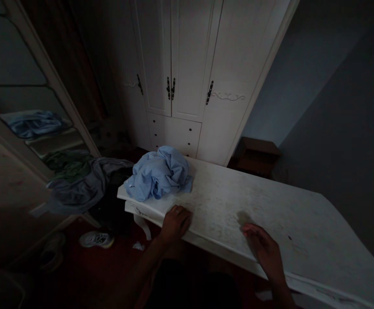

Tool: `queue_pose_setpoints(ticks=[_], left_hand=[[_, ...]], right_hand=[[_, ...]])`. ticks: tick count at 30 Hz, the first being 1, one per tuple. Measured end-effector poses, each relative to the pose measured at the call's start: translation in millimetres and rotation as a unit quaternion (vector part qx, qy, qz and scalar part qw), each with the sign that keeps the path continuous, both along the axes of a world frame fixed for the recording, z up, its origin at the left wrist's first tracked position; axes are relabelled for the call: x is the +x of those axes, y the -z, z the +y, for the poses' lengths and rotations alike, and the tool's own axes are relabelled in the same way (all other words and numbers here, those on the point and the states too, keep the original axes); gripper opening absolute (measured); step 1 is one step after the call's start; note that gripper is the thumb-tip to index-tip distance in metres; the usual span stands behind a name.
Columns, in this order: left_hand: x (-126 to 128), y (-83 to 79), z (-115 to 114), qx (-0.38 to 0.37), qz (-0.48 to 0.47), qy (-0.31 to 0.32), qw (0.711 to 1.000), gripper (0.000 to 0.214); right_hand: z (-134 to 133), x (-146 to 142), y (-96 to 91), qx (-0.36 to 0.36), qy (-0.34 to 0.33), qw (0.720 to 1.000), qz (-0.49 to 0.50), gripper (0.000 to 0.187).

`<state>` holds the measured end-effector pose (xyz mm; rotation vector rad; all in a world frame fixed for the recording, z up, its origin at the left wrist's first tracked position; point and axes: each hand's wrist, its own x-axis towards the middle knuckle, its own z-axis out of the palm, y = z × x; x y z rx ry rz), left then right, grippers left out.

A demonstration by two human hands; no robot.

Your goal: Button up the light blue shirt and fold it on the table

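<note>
My left hand rests at the front edge of a white table, its fingers loosely bent and a ring on one of them. Nothing shows in its grasp. Just beyond it lies a crumpled light-blue cloth garment, heaped on the table's left end and apart from my hand. My right hand hovers over the front part of the tabletop, fingers loosely curved and pointing left, casting a shadow. I see no object in it, though the inner side of the fingers is partly hidden.
Grey and green clothes are piled left of the table, near a mirror. A white shoe lies on the red floor. Behind the table stand a white wardrobe and a brown cabinet. A small dark mark shows on the tabletop.
</note>
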<state>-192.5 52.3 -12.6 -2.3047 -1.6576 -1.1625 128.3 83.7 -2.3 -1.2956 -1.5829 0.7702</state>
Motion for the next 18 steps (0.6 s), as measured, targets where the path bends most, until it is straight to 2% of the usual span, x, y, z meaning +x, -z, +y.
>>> queue_pose_setpoints(ticks=[6,12,14,16,18], left_hand=[[1.4,-1.0,0.2,-0.006,0.011,-0.005,1.000,0.017],[1.3,-6.3,-0.4,-0.012,-0.019,0.010,1.000,0.020],[0.0,-11.4,-0.9,-0.036,-0.058,0.036,0.997,0.020],[-0.8,-20.2,-3.2,-0.083,-0.141,0.074,0.984,0.020],[0.0,-32.0,-8.9,-0.144,-0.274,0.107,0.945,0.018]], right_hand=[[-1.4,-1.1,-1.1,0.006,0.003,1.000,-0.006,0.035],[-2.5,-2.1,-3.0,0.006,0.006,1.000,-0.015,0.038],[-1.7,-1.7,-3.0,0.007,0.007,1.000,-0.017,0.039],[-0.2,-1.8,-3.5,0.004,0.007,1.000,-0.013,0.041],[0.5,-4.4,-5.3,0.001,0.006,1.000,0.000,0.041]])
